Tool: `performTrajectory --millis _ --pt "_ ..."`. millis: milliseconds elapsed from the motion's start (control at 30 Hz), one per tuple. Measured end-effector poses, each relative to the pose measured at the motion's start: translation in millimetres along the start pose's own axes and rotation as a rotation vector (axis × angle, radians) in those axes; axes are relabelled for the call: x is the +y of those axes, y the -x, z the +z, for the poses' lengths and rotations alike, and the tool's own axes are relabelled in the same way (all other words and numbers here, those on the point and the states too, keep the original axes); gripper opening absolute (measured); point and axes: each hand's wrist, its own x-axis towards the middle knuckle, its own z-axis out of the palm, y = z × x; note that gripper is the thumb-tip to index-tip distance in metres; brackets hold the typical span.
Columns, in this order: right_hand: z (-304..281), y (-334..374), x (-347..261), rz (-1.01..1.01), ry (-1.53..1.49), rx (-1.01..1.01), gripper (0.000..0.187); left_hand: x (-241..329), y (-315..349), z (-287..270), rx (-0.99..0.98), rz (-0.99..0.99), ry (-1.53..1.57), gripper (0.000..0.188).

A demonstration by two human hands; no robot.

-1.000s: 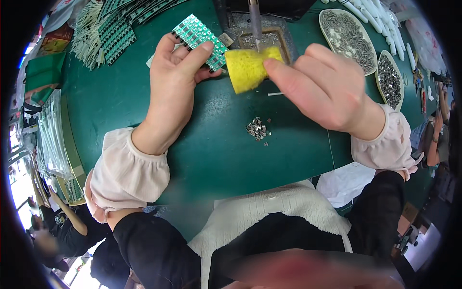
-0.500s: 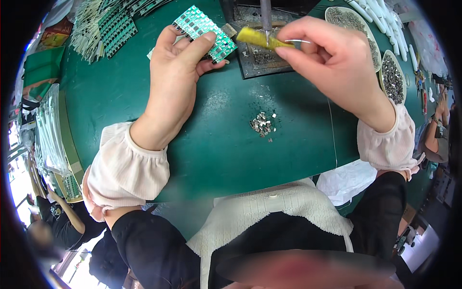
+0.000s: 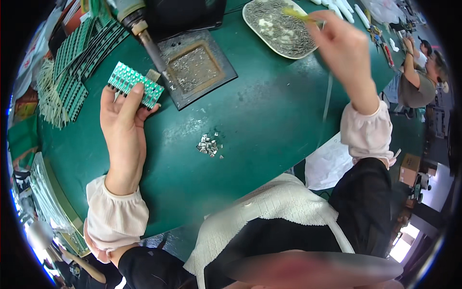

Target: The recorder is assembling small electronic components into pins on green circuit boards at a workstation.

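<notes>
My left hand (image 3: 124, 135) grips a small green circuit board panel (image 3: 135, 84) covered with rows of small parts, thumb on its face and fingers beneath. It is beside the tip of a soldering iron (image 3: 153, 52), which slants down over a dark square plate (image 3: 221, 79) with a recessed, debris-strewn middle. Pinched between the fingers of my right hand (image 3: 344, 50) is a narrow yellow strip (image 3: 294, 14), whose exact kind I cannot tell. The strip hangs over a pale oval tray (image 3: 284, 54) of small metal pieces. A thin pale wire (image 3: 328, 96) runs down below that hand.
Small silver metal bits (image 3: 208, 145) lie in a pile on the green table (image 3: 260, 130). Stacked circuit boards with pale wires (image 3: 72, 82) occupy the far left. White tubes (image 3: 339, 8) and tools with red handles (image 3: 388, 54) lie far right. Another person (image 3: 418, 86) sits beyond.
The view has swung to the right. My right hand has carried the yellow strip away from the soldering iron to above the oval tray. My left hand still holds the circuit board panel.
</notes>
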Motion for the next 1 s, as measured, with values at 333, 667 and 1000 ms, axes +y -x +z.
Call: performTrajectory --millis 333,667,1000 --pt "-25.8 -0.1 92.2 0.406 0.051 -0.228 0.028 11.4 -7.4 19.5 -0.022 -0.016 -0.011 0.02" --pt "18.9 13.9 -99.5 -0.498 -0.894 -0.574 0.019 16.8 -20.7 27.4 -0.147 -0.001 0.013 0.014" --pt "11.5 -6.5 -109.1 -0.444 -0.915 -0.722 0.013 11.8 2.8 37.7 -0.181 -0.156 -0.013 0.026"
